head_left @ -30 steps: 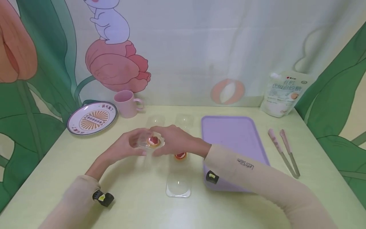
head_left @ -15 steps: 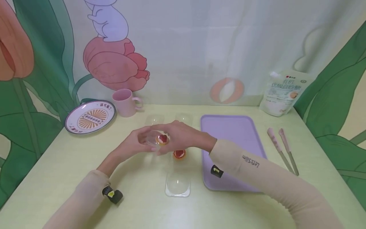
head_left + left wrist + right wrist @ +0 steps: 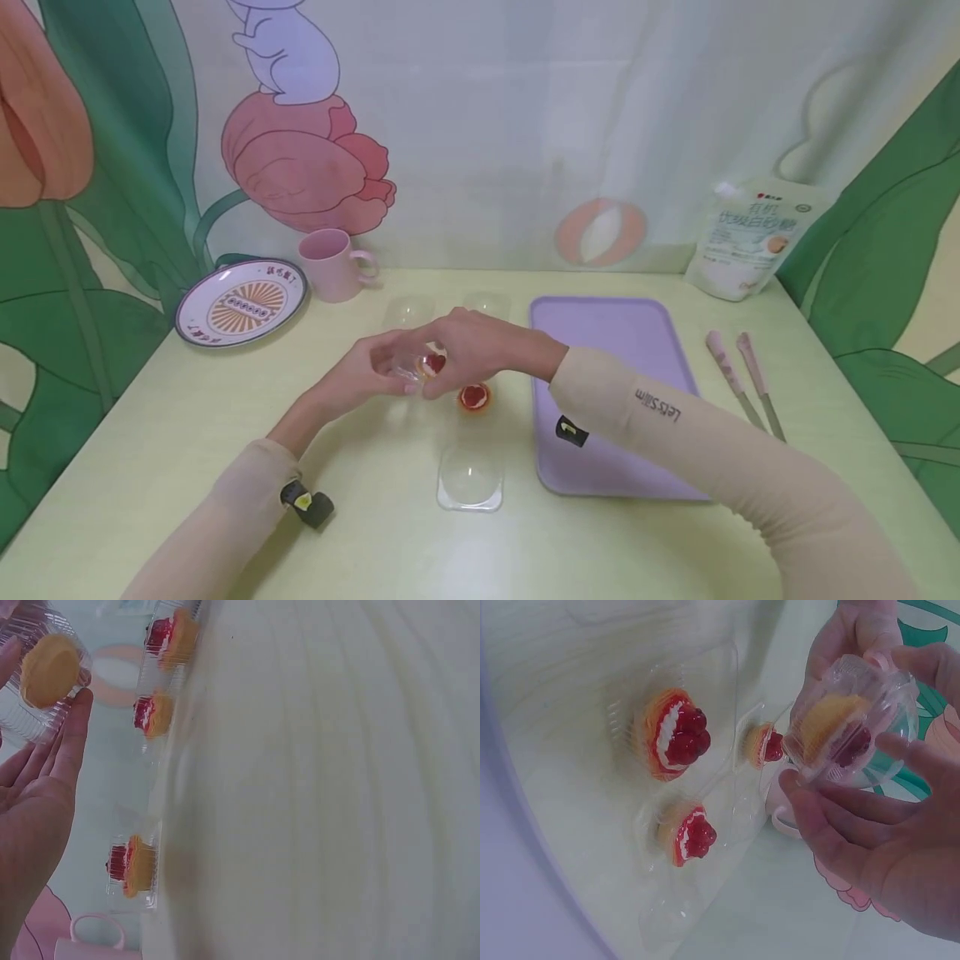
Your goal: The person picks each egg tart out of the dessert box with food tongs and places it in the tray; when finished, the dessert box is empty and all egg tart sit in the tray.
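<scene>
Both hands hold one clear plastic box [image 3: 889, 761] above the table, with a berry-topped tart [image 3: 433, 363] inside it. My left hand [image 3: 354, 373] grips the box from the left side, thumb below in the head view. My right hand [image 3: 480, 343] pinches it from the right, fingertips and thumb at its edges. Whether the lid is fully closed I cannot tell. Below, a second tart [image 3: 474, 397] sits in an open clear box, its domed lid [image 3: 470, 479] lying toward the front. Two more tarts stand behind, a boxed one [image 3: 131, 866] and another [image 3: 694, 834].
A lilac tray [image 3: 600, 333] lies right of the boxes, partly under the right forearm. Two pink-handled utensils [image 3: 738, 379] lie farther right. A sugar pouch [image 3: 753, 242] stands at the back right. At the back left are a pink mug [image 3: 330, 271] and a patterned plate [image 3: 243, 304].
Both hands have moved a little to the right with the box. The fingers have drawn closer together around it, and the box appears turned. The things on the table stay in place.
</scene>
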A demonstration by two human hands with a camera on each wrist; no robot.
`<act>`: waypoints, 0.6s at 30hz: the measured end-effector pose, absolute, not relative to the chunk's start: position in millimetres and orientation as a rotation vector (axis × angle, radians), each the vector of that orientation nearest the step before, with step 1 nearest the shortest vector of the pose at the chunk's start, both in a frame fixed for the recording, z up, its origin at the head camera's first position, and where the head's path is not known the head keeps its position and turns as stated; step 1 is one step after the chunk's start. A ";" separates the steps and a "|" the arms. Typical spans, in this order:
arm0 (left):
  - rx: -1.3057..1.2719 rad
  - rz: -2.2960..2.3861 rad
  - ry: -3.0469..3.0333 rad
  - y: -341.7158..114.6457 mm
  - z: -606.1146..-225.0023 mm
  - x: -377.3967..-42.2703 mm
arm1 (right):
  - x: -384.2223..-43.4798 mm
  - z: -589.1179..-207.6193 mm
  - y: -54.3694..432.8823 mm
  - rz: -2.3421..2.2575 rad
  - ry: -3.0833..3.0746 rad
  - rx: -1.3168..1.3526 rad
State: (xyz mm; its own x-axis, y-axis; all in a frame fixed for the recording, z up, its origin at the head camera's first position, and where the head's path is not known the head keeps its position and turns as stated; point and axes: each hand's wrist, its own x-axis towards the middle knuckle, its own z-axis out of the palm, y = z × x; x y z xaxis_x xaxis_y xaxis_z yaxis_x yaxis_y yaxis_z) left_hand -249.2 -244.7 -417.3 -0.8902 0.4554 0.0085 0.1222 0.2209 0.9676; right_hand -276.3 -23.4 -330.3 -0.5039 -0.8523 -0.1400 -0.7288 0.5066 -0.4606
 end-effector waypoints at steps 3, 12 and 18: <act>0.562 1.723 2.193 -244.0 -418.0 -249.9 | -276.9 -328.2 -22.4 -0.511 2.362 -1.258; 0.577 1.724 2.186 -243.2 -415.1 -249.2 | -283.1 -326.0 -20.0 -0.647 2.243 -1.188; 0.558 1.729 2.162 -242.9 -413.4 -248.3 | -284.7 -323.8 -16.7 -0.720 2.181 -1.121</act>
State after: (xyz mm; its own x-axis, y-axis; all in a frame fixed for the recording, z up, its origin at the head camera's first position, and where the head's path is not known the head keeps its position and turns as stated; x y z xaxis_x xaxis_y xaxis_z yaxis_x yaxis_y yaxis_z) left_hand -248.3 -242.9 -413.4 -0.8740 0.4859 -0.0028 0.1041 0.1928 0.9757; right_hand -284.7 -16.7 -323.8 -0.4809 -0.8418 -0.2453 -0.5304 0.5021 -0.6831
